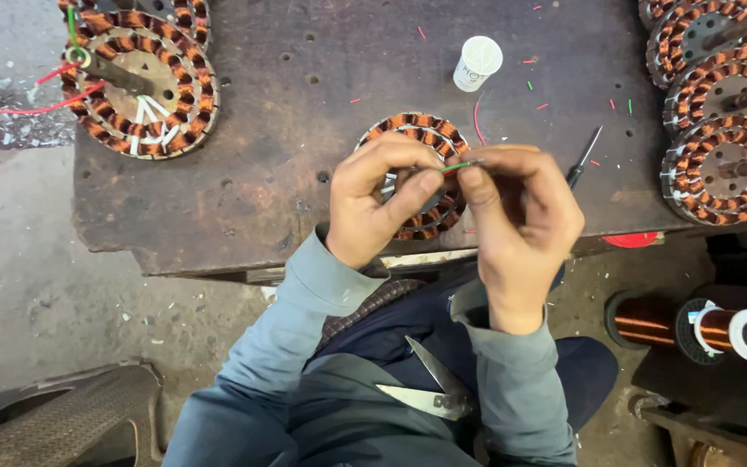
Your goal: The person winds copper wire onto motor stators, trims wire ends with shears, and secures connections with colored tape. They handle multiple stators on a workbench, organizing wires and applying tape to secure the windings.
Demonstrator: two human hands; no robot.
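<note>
My left hand (373, 195) and right hand (516, 216) pinch a thin green wire (457, 166) with closed fingers; it runs nearly level, left to right, just above the copper coil (430, 130) on the surface (304, 130).

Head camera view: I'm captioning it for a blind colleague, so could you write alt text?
Two hands, left hand and right hand, pinch a thin green wire between their fingertips above a copper-wound stator on a worn workbench. More wound stators lie around, scissors rest on the person's lap.
</note>
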